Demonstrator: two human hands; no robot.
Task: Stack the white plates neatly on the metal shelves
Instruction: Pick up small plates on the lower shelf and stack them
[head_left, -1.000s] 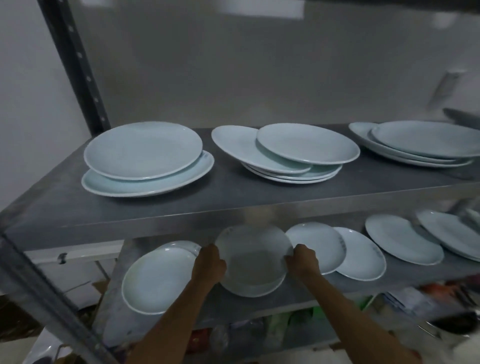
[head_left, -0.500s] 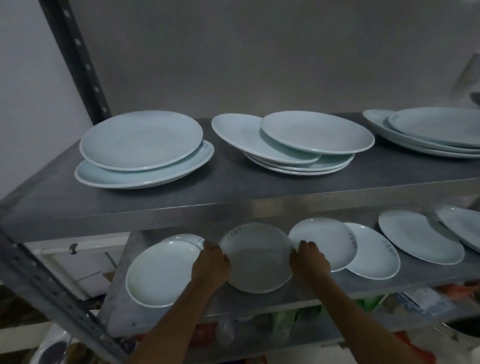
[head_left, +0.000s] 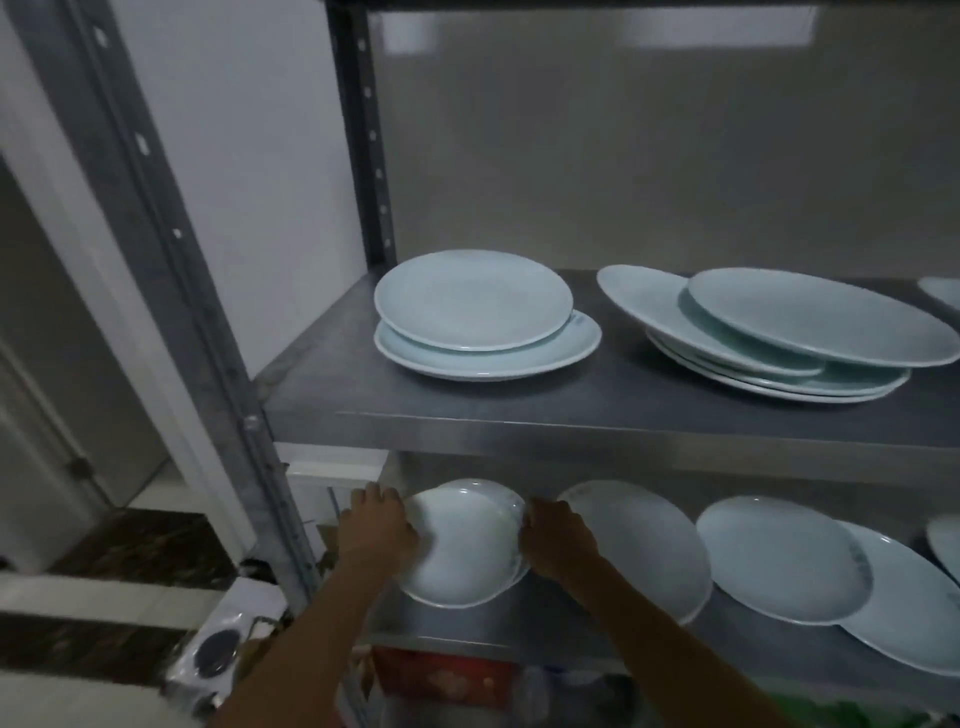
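Both hands are on the lower metal shelf (head_left: 545, 618), at its left end. My left hand (head_left: 382, 530) grips the left rim of a white plate (head_left: 465, 545), and my right hand (head_left: 558, 538) grips its right rim. A second plate's edge shows just beneath it. To the right on the same shelf lie a white plate with a rim pattern (head_left: 639, 545) and two overlapping white plates (head_left: 779, 556). The upper shelf (head_left: 519, 410) carries a stack of two plates (head_left: 472, 301) and an uneven stack of several plates (head_left: 810, 317).
The front shelf post (head_left: 171, 312) stands close left of my left hand, the rear post (head_left: 363, 130) behind the upper stack. Below the lower shelf sit a red box (head_left: 447, 680) and a small burner (head_left: 218, 649). The upper shelf's front edge hangs just above my hands.
My hands let go of the patterned plate, which now lies on the lower shelf, and moved left to grip the leftmost plate. The view has swung left.
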